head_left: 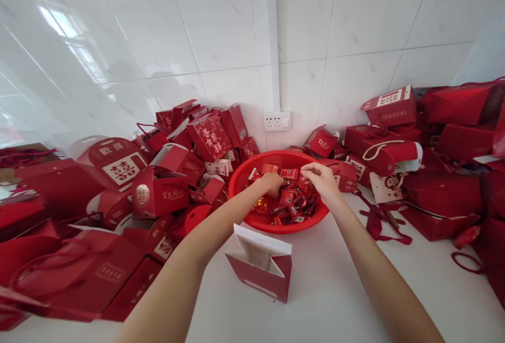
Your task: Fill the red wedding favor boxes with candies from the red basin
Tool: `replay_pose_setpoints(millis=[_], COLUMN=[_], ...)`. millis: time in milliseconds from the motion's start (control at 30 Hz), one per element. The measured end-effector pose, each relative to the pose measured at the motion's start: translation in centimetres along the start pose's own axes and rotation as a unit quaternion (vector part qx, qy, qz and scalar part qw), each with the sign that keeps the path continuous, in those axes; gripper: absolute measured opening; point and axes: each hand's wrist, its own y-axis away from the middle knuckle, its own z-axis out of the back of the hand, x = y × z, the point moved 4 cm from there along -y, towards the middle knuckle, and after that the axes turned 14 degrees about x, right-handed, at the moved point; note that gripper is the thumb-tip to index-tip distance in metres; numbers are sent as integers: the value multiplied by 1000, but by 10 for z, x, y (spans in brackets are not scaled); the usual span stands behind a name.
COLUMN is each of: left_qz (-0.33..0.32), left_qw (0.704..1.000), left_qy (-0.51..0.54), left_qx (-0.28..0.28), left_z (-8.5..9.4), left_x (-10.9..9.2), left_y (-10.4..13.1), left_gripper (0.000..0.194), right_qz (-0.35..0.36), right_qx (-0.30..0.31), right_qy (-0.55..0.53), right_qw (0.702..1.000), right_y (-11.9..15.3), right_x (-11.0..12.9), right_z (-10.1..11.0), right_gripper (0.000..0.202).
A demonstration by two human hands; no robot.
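Observation:
A red plastic basket (286, 228) holds many small red-wrapped candies (287, 197). Inside it, my left hand (271, 183) reaches down among the candies with its fingers curled; what they grip, if anything, is hidden. My right hand (320, 178) is over the basket's right side, thumb and fingertips pinched together, with nothing I can make out between them. In front of the basket stands a small red paper box (260, 272), its top open and its white inside showing.
Red gift boxes (160, 194) are heaped on the left and behind the basket. More red boxes (442, 193) are stacked on the right, beside a dark red ribbon (376, 222) on the white table (327, 290). A socket (276, 121) sits on the tiled wall.

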Motion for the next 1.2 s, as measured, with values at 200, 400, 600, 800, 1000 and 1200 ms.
replay_pose_setpoints(millis=[200,400,600,800,1000,1200], left_qz=[12,-72,-141,-224,-219,-209], left_qw=[998,977,931,877,851,841], left_qy=[61,200,334,424,477,498], left_qx=[-19,-31,-52,-17,-18,-43], left_z=[3,23,30,30,28,26], left_x=[14,22,12,-4,0,6], left_y=[-1,18,26,30,24,19], left_gripper=[26,16,22,30,28,41], right_qz=[-1,-8,-30,-67,-50,-43], right_qx=[2,15,49,94,40,9], right_qy=[2,8,7,-15,-30,-80], right_qw=[1000,1000,998,993,997,996], right_y=[0,-1,-2,1,-2,-4], right_x=[0,-1,-4,-5,-6,-9], right_z=[0,-1,-6,-15,-4,4], right_gripper=[22,18,22,33,27,25])
